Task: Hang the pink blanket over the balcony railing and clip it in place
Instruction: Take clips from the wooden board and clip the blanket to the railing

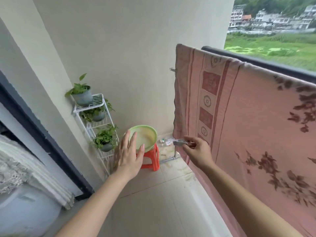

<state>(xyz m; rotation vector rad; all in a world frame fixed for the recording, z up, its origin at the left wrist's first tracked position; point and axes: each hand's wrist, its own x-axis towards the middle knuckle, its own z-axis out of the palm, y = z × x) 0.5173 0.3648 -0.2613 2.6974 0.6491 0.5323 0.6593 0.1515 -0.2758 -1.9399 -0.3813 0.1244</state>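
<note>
Balcony railing (265, 64) bears blanket (248, 117); right hand (199, 152) pinches clip (179, 143), left hand (130, 156) spread

Home balcony: dark railing (256, 61), potted-plant rack (95, 117), tiled floor (162, 202), village view.

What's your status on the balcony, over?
Left hand open, empty. Right hand pinching a metal clip. Pink blanket draped over railing. Nothing in the way.
</note>
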